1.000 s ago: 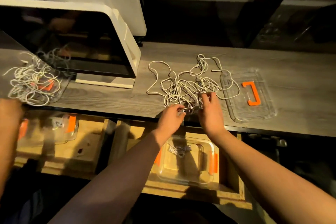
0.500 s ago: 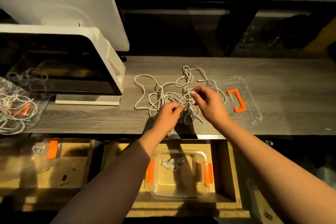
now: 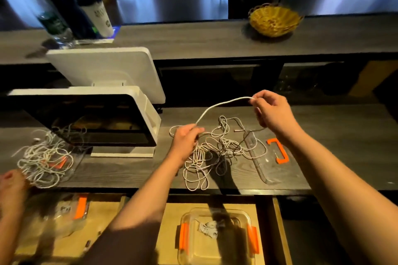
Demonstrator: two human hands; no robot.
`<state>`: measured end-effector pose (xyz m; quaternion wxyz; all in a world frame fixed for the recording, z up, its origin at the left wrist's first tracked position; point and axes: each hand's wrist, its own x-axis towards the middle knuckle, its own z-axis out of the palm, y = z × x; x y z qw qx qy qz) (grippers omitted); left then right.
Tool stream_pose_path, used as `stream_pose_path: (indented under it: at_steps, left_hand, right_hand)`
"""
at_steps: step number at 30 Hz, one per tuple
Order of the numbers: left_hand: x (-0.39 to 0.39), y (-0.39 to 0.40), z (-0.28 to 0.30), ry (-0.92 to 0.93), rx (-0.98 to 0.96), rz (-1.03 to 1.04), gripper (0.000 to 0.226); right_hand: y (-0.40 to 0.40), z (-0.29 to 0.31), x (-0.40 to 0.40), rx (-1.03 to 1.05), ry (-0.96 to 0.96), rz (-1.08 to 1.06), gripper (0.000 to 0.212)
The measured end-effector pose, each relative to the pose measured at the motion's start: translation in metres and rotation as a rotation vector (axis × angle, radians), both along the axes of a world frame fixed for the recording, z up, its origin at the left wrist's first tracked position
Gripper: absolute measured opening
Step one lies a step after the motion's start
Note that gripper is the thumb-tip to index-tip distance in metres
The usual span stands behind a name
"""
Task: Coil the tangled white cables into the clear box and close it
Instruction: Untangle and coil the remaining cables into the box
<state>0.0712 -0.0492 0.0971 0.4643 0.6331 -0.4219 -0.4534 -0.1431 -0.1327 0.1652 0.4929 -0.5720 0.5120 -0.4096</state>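
Observation:
A tangle of white cables (image 3: pixel 212 148) lies on the dark wooden counter. My left hand (image 3: pixel 186 141) pinches one strand at the pile's left side. My right hand (image 3: pixel 272 111) holds the same strand's other end raised above the counter, so a white length (image 3: pixel 221 104) stretches between them. The clear box (image 3: pixel 217 237) with orange clips sits open below the counter edge, with one small coiled cable (image 3: pixel 207 229) inside. Its clear lid (image 3: pixel 269 157) with an orange handle lies flat on the counter, right of the pile.
A white screen terminal (image 3: pixel 97 118) stands at the left. A second cable tangle (image 3: pixel 43 160) lies on another clear lid at far left, with another person's hand (image 3: pixel 10 180) by it. A wicker basket (image 3: pixel 273 19) and bottles (image 3: pixel 64 11) stand on the upper shelf.
My right hand has lifted up and to the right, drawing one cable strand out of the pile. My left hand stays low on the pile. The camera has tilted upward.

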Motion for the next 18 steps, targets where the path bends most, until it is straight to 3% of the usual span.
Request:
stream_pose_path:
  at_steps: [4, 6, 9, 11, 13, 16, 18]
  left_hand:
    - [-0.002, 0.011, 0.046, 0.243, -0.075, -0.124, 0.019]
    - [-0.012, 0.017, 0.065, 0.119, -0.059, -0.169, 0.027]
    - [-0.034, 0.027, 0.083, -0.205, -0.072, -0.217, 0.030]
    - [-0.047, 0.032, 0.088, -0.270, -0.080, -0.197, 0.027]
    - [-0.053, 0.040, 0.089, -0.189, -0.058, -0.164, 0.031]
    - [-0.057, 0.056, 0.084, 0.175, 0.021, -0.147, 0.042]
    - [-0.061, 0.066, 0.078, 0.260, 0.080, -0.187, 0.046]
  right_hand:
    - [-0.004, -0.008, -0.024, 0.048, 0.575, 0.066, 0.020]
    - [0.007, -0.004, -0.023, -0.038, 0.714, 0.124, 0.025]
    - [0.038, 0.019, -0.008, -0.266, 0.395, 0.337, 0.037]
    - [0.061, 0.032, 0.000, -0.176, 0.224, 0.530, 0.028]
    - [0.076, 0.032, 0.001, -0.145, 0.183, 0.556, 0.020]
    - [0.086, 0.024, -0.008, -0.186, 0.095, 0.467, 0.013]
    - [0.091, 0.017, -0.015, -0.204, 0.079, 0.445, 0.011]
